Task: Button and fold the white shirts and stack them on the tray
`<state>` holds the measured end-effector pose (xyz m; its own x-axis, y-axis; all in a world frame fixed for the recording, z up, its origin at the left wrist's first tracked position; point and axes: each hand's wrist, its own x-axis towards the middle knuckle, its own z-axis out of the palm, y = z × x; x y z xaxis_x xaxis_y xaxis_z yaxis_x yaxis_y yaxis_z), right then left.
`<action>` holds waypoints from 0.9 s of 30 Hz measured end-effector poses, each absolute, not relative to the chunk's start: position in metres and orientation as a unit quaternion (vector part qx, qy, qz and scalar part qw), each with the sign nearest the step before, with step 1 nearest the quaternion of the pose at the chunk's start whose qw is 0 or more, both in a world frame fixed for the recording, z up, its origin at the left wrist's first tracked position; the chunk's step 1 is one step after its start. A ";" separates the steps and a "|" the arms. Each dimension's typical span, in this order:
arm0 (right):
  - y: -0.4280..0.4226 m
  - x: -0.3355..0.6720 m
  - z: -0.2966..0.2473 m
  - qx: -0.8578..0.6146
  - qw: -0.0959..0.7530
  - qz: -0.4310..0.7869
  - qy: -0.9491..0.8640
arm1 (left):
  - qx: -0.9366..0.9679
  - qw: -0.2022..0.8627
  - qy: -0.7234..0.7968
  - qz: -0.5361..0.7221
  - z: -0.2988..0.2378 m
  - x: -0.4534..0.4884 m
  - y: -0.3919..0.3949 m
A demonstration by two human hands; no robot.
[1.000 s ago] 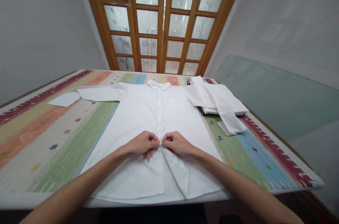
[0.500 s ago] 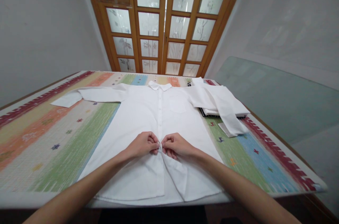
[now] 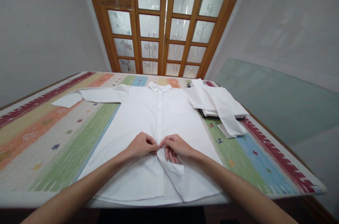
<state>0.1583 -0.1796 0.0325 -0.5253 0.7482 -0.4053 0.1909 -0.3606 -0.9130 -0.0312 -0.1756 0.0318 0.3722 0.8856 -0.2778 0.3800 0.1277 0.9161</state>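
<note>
A white long-sleeved shirt (image 3: 137, 118) lies front up on the table, collar at the far end and hem towards me. Its upper button placket is closed; below my hands the two front edges part, and one corner is folded back. My left hand (image 3: 143, 144) pinches the placket edge near the middle of the lower front. Fingertips of my right hand (image 3: 175, 147) meet it there, thumb and index closed on the same edge, the other fingers curled over the cloth. Any button between the fingertips is hidden.
A folded white garment stack (image 3: 225, 102) with dark cloth beneath lies at the right, under the shirt's sleeve. The table wears a colourful striped cloth (image 3: 76, 139). Behind stand wooden doors with glass panes (image 3: 150, 24); a pale green panel (image 3: 270, 93) leans at the right wall.
The fingers of my right hand have shifted slightly and opened a little below the pinch. My left hand stays almost in place. The folded-back corner has moved slightly left.
</note>
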 end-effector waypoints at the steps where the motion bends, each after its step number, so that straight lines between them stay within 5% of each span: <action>1: -0.180 0.159 0.032 -0.445 0.204 0.686 -0.538 | 0.617 0.549 0.514 0.231 0.032 -0.031 -0.176; 27: -0.192 0.149 0.022 -0.500 0.268 0.449 -0.691 | 0.620 0.527 0.518 0.262 0.037 -0.030 -0.185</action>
<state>0.1491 -0.1924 0.0220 -0.3575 0.9306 -0.0784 0.4499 0.0980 -0.8877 -0.0300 -0.1855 0.0370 0.3251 0.9194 -0.2213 0.3668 0.0931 0.9256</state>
